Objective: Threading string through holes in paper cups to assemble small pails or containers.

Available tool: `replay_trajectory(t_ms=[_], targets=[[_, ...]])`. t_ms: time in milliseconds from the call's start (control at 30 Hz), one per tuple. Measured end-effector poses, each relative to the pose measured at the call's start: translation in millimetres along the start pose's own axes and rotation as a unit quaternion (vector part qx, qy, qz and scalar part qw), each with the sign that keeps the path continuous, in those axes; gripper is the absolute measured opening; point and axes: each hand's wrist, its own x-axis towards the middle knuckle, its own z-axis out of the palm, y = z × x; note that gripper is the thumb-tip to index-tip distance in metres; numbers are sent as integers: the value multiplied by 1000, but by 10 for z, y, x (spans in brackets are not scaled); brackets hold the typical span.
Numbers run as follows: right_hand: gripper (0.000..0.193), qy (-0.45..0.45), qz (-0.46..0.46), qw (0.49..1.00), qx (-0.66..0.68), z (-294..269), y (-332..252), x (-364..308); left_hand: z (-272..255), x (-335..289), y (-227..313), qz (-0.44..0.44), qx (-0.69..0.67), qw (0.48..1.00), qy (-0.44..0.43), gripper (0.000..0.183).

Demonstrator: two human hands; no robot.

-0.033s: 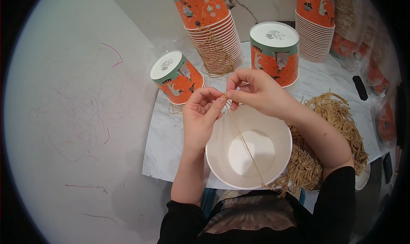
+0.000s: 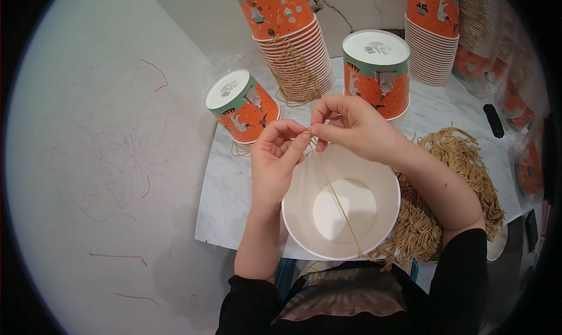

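A large white paper bucket (image 2: 385, 197) stands mouth up in front of me, its inside bottom in view. A thin tan cord (image 2: 333, 190) stretches across the mouth from the near rim to my fingers over the far rim. My left hand (image 2: 280, 150) pinches the cord between thumb and forefinger. Right beside it, my right hand (image 2: 351, 127) pinches the cord too, the two sets of fingertips nearly touching. A small loop or knot seems to be between them, too fine to make out. The bucket's far rim is partly hidden by my hands.
A heap of tan cords (image 2: 462, 171) lies right of the bucket. Upside-down orange and green buckets (image 2: 376, 71) stand behind, with a tall stack (image 2: 298, 60) draped in cord and another stack (image 2: 432, 48). A black object (image 2: 493, 120) lies far right; a scribbled white wall (image 2: 117, 159) rises left.
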Motion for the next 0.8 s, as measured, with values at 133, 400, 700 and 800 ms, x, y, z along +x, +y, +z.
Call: replay_trajectory(t_ms=[133, 400, 700, 800], targets=[[10, 10, -7, 998, -57, 24, 5, -3, 30, -9, -4, 1, 27, 1000, 12, 13], [11, 26, -45, 989, -136, 42, -73, -49, 66, -34, 21, 18, 45, 998, 28, 13], [12, -24, 2, 996, -84, -45, 6, 10, 73, -32, 14, 44, 63, 996, 51, 13], [12, -43, 17, 998, -38, -69, 51, 27, 53, -27, 26, 27, 64, 996, 47, 13]])
